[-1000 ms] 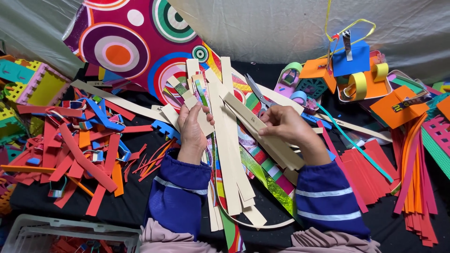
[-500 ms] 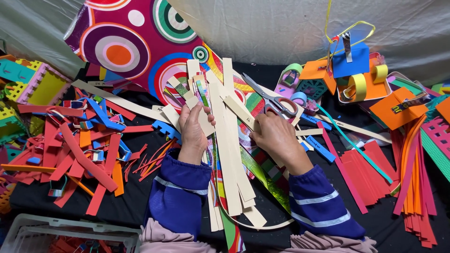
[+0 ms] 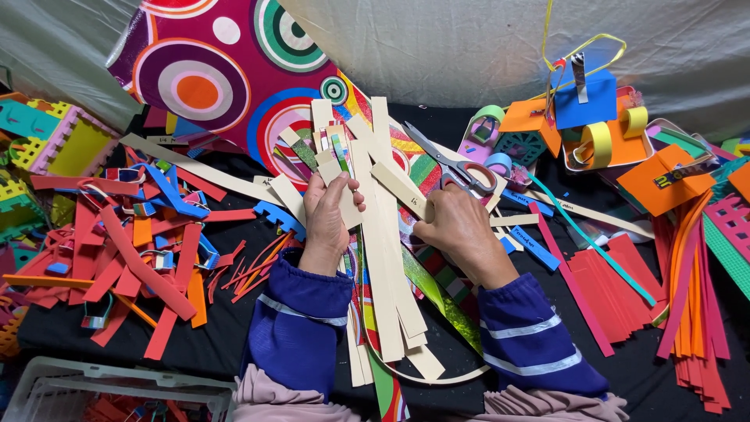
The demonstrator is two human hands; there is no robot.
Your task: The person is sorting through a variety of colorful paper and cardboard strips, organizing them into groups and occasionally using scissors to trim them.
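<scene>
Red foam offcuts lie heaped at the far left on the black cloth, with a white plastic crate at the near left corner. None of that is being touched, though the heap sits close enough that a sweep of the left sleeve could drag pieces into the working pile.

Toward the middle, the left hand has its fingers curled around a fan of cream paper strips, thumb across the top. The strips spread out far from the person over a sheet printed with coloured rings and run near toward the lap. The bundle is loose and uneven, so a slack grip could let the strips slide apart or drop.

Just right of it, the right hand pinches the end of one angled cream strip, fingers narrow and closed on it. Pulling it sideways might crease it or tug its neighbours askew.

Scissors lie just beyond the right hand, blades pointing far-left; a careless reach could catch a knuckle on them.

Further right are folded blue and orange paper constructions and stacked red and orange strips, well apart from both hands.
</scene>
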